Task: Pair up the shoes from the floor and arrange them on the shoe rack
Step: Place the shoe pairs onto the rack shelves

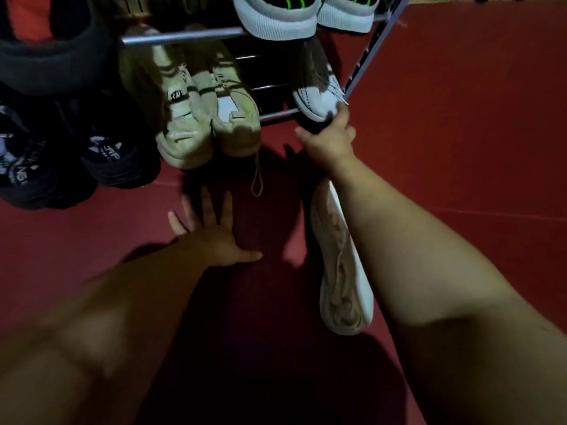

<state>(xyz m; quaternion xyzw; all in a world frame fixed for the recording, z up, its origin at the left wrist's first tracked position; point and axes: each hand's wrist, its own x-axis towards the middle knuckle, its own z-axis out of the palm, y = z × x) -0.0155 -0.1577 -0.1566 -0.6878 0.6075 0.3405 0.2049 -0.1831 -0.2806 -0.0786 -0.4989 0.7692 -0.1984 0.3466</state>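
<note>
Red floor [460,148] has one white shoe [340,271] on it, rack [184,37] holds a beige pair [208,124] plus a second white shoe [316,99].

Head cam, steep down, close.

Right hand [329,139] grips a shoe [316,99] on the rack [277,114]; a pair [208,127] stands left of the grip, a lone shoe [340,271] behind.

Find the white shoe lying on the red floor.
Head view, right of centre: white dirty-soled shoe beneath the right forearm, in front of the metal shoe rack.
</note>
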